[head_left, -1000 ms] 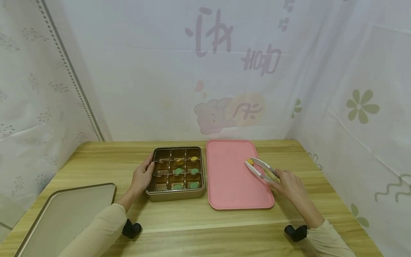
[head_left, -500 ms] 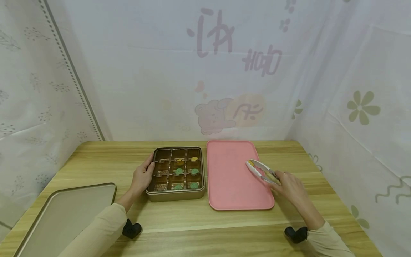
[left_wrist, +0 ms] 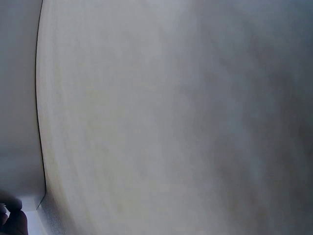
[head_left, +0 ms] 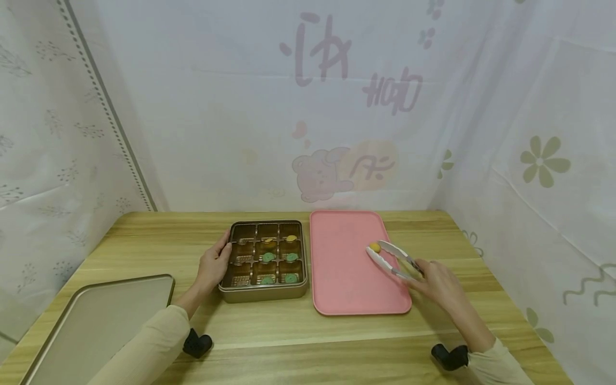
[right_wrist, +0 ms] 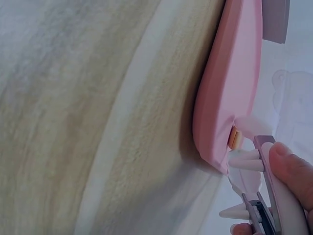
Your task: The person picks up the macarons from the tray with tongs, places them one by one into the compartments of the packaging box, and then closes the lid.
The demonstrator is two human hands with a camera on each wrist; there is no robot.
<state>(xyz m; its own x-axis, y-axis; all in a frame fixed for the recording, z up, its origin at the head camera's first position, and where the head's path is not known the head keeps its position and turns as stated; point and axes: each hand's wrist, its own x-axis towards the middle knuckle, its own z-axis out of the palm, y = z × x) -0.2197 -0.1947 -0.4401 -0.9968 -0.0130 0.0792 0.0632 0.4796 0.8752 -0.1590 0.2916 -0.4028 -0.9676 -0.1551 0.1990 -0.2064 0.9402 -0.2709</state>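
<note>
My left hand (head_left: 214,263) holds the left side of a square metal tin (head_left: 263,293), with a nine-compartment brown insert. Green round pieces (head_left: 291,278) sit in several compartments, and yellow ones (head_left: 291,238) show in the back row. My right hand (head_left: 439,283) grips metal tongs with pale tips (head_left: 382,260) over the pink tray (head_left: 356,283). Between the tong tips is a yellow round piece (head_left: 375,248); in the right wrist view this piece (right_wrist: 234,138) shows layered edges like a sandwich cookie. The left wrist view shows mostly blurred tabletop, with dark fingers (left_wrist: 17,223) in the lower corner.
A flat metal lid or tray (head_left: 115,321) with a raised rim lies at the left of the wooden table (head_left: 289,355). The tin and pink tray stand side by side, a narrow gap apart. A printed white curtain (head_left: 231,117) encloses the back and sides.
The tong arms came closer together half a second ago and now stand wider, with the yellow piece more visible. My right hand has shifted slightly right and nearer. The left hand stays put.
</note>
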